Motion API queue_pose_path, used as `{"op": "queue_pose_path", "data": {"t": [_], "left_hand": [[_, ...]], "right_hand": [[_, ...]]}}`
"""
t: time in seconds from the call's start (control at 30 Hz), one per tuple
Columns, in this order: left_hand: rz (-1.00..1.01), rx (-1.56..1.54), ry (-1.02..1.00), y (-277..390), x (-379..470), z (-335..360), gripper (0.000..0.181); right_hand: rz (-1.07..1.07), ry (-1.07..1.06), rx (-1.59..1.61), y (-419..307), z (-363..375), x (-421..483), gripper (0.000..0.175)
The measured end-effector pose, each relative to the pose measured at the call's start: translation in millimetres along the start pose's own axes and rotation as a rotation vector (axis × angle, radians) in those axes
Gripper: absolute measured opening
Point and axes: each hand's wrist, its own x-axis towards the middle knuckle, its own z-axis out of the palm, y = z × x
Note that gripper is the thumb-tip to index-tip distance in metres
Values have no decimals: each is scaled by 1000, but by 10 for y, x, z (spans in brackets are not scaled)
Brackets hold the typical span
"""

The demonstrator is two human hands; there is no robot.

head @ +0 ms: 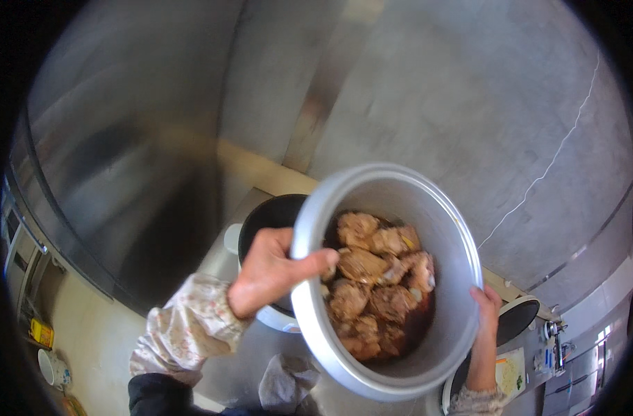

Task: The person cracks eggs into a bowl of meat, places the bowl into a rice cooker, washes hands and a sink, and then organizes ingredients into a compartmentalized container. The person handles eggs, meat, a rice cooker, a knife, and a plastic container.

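Both hands hold a deep aluminium inner pot (446,223) by its rim, tilted so its inside shows. My left hand (275,270) grips the left side, the thumb over the rim. My right hand (485,317) holds the right side, its fingers largely hidden by the wall. Inside lie several chunks of browned meat (363,265) in dark brown liquid (420,333). Partly behind the pot and my left hand stands a round cooker body (264,213) with a black interior and a pale outer wall.
A grey cloth (285,382) lies on the metal counter (238,385). To the right are a round black pan or lid (519,320), a cutting board (511,369) with chopped food and another partly hidden dark vessel (457,377). A white mug (54,368) and yellow package (41,333) sit far left.
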Motion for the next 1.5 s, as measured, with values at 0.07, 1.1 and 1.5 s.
{"op": "queue_pose_path", "data": {"t": [0.07,1.1,1.5], "left_hand": [[-39,43,108,-9,76,-296,35],[-314,957,257,-591,693,-704,45],[-265,565,377,-762,620,-582,29]], "right_hand": [[-2,-41,37,106,513,151,23],[-218,-680,-657,556,1402,1143,60],[157,-520,-99,1048,1107,900,46]]}}
